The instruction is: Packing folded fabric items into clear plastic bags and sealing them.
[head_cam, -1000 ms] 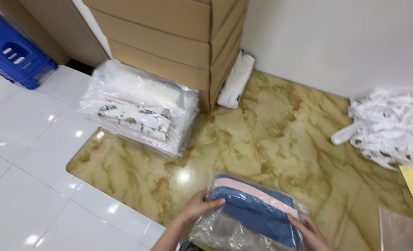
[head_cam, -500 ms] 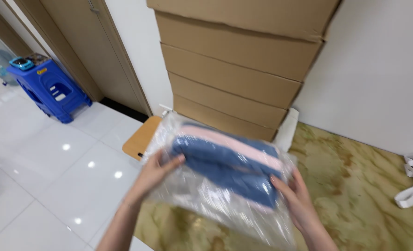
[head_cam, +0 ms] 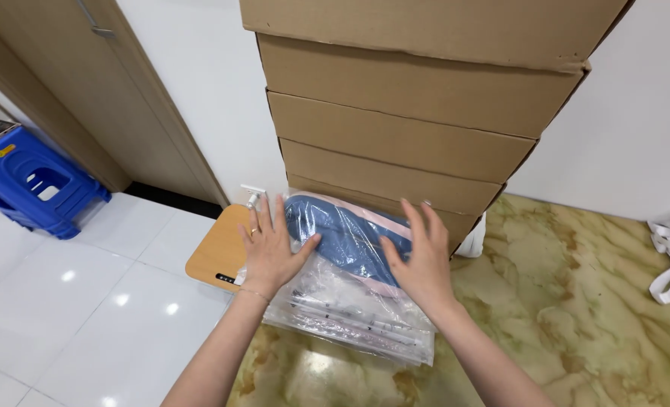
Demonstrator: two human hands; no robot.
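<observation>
Now | my left hand (head_cam: 269, 245) and right hand (head_cam: 422, 252), fingers spread, flat on blue bagged garment (head_cam: 346, 234) | atop plastic-wrapped stack (head_cam: 350, 313) | beside cardboard boxes (head_cam: 403, 136)

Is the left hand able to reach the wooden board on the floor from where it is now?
Probably yes. The left hand rests on the bagged blue garment, and the wooden board lies just beside it, uncovered on that side.

A single head-worn camera looks forward and steeply down from above the person's own forearms, close to the stack of cardboard boxes (head_cam: 410, 120) straight ahead; the white tiled floor (head_cam: 64, 316) and blue stool (head_cam: 30, 181) fall to the left, the marbled floor (head_cam: 576, 301) to the right, with no second view to share the scene
</observation>
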